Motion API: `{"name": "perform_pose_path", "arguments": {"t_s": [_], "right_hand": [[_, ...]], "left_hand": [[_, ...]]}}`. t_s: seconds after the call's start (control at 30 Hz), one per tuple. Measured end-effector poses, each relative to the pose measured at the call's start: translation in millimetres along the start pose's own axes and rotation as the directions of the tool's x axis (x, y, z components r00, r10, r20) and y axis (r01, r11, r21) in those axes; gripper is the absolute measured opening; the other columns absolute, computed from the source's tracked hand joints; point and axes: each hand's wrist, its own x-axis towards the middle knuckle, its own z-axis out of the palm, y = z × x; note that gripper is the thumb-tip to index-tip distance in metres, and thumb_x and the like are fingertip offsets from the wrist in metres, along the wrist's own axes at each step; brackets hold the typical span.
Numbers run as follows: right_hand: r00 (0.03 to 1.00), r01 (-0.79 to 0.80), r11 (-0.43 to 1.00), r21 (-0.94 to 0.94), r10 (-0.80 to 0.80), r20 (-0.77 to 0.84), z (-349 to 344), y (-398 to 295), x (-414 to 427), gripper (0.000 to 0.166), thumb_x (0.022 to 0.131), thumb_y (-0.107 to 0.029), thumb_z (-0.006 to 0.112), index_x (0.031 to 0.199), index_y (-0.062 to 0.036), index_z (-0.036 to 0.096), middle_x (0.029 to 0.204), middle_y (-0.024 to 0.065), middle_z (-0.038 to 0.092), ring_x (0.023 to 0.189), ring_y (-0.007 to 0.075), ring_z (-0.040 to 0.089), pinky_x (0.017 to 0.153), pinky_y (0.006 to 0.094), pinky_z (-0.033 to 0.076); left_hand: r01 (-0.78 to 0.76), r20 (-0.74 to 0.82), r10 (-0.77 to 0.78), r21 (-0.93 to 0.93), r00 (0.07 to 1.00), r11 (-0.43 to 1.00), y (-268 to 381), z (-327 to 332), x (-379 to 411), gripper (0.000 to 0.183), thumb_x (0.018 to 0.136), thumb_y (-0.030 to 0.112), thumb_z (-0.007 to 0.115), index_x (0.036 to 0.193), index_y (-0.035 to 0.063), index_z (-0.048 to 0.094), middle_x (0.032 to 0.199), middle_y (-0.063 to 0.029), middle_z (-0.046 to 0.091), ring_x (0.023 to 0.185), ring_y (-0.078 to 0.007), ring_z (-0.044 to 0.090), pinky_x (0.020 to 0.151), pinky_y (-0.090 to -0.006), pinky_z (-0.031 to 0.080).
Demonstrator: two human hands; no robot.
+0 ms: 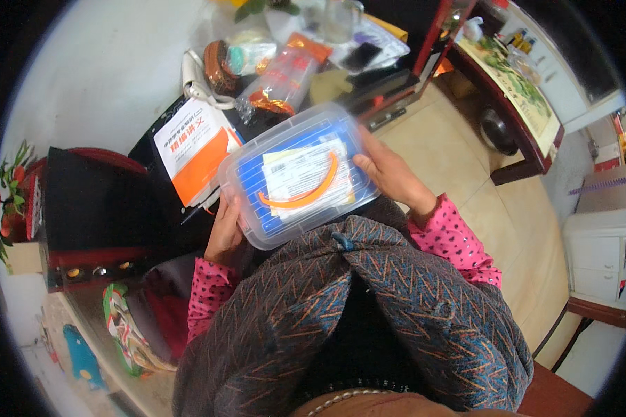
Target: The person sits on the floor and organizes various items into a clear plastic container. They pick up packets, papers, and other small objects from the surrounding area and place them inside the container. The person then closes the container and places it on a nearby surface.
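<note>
A clear plastic storage box (302, 117) with something blue inside is held between my two hands, tilted a little above my lap. On it or just under its lid show a white printed paper (297, 182) and a curved orange strip (318, 194); which side of the lid they are on I cannot tell. My left hand (226, 227) grips the box's near left end. Around the right end, my right hand (391, 167) has its thumb on the rim. A white and orange printed booklet (195, 151) lies just left of the box.
Beyond the box, a dark tabletop holds a plastic packet with orange ends (289, 75), a white strapped item (195, 78), a dark phone-like object (361, 56) and a clear pitcher (340, 21). A dark red wooden table (550, 151) stands at the right. A black panel (94, 200) is at the left.
</note>
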Motion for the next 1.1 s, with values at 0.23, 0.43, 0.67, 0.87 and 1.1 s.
{"name": "perform_pose_path", "arguments": {"t_s": [0.23, 0.43, 0.67, 0.87, 1.1], "right_hand": [[0.894, -0.429, 0.753, 0.5, 0.434, 0.113, 5.1, 22.7, 4.7, 0.061, 0.103, -0.024, 0.06, 0.154, 0.0016, 0.037, 0.133, 0.0189, 0.062, 0.12, 0.0253, 0.061, 0.102, 0.0358, 0.048], [0.932, -0.36, 0.701, 0.615, 0.305, 0.197, -3.0, 11.7, -1.8, 0.05, 0.104, -0.018, 0.059, 0.146, 0.0045, 0.047, 0.13, 0.0112, 0.063, 0.117, 0.0194, 0.058, 0.103, 0.0322, 0.046], [0.944, -0.321, 0.913, 0.253, 0.286, 0.164, -6.1, -10.2, -0.6, 0.051, 0.106, -0.025, 0.058, 0.148, 0.0008, 0.046, 0.13, 0.0134, 0.062, 0.117, 0.0208, 0.057, 0.102, 0.0338, 0.045], [0.998, 0.009, 0.998, 0.063, -0.013, 0.056, 1.6, -11.7, 3.1, 0.067, 0.101, -0.03, 0.063, 0.158, -0.0079, 0.034, 0.126, 0.0275, 0.06, 0.117, 0.0403, 0.059, 0.102, 0.0427, 0.047], [0.973, -0.013, 0.972, 0.234, -0.041, 0.226, -16.3, 14.7, 9.3, 0.05, 0.106, -0.032, 0.056, 0.148, -0.0058, 0.051, 0.131, 0.0188, 0.061, 0.122, 0.0296, 0.058, 0.107, 0.0383, 0.044]], "left_hand": [[0.005, -0.047, -0.013, -0.153, 0.999, 0.988, 8.5, 18.8, 0.5, 0.058, 0.109, 0.019, 0.048, 0.159, 0.0047, 0.023, 0.155, -0.0118, 0.041, 0.139, -0.0216, 0.046, 0.116, -0.0382, 0.04], [-0.022, -0.028, 0.021, -0.054, 0.999, 0.998, 7.2, 15.1, 0.0, 0.059, 0.108, 0.019, 0.049, 0.159, 0.0047, 0.023, 0.152, -0.0112, 0.044, 0.137, -0.021, 0.048, 0.114, -0.038, 0.041], [0.002, -0.062, -0.011, -0.147, 0.998, 0.989, 12.7, 26.8, -6.0, 0.056, 0.113, 0.034, 0.034, 0.158, 0.0035, 0.025, 0.152, -0.0139, 0.045, 0.136, -0.0237, 0.05, 0.114, -0.0397, 0.043], [0.013, -0.116, -0.047, -0.282, 0.992, 0.959, 21.8, 34.7, -11.2, 0.064, 0.111, 0.048, 0.027, 0.154, 0.0009, 0.034, 0.148, -0.0181, 0.051, 0.133, -0.0296, 0.054, 0.112, -0.042, 0.046], [0.046, -0.079, -0.071, -0.283, 0.994, 0.958, 21.6, 30.1, -8.7, 0.062, 0.112, 0.046, 0.027, 0.154, 0.0011, 0.033, 0.149, -0.0172, 0.049, 0.135, -0.0291, 0.052, 0.114, -0.0424, 0.044]]}}
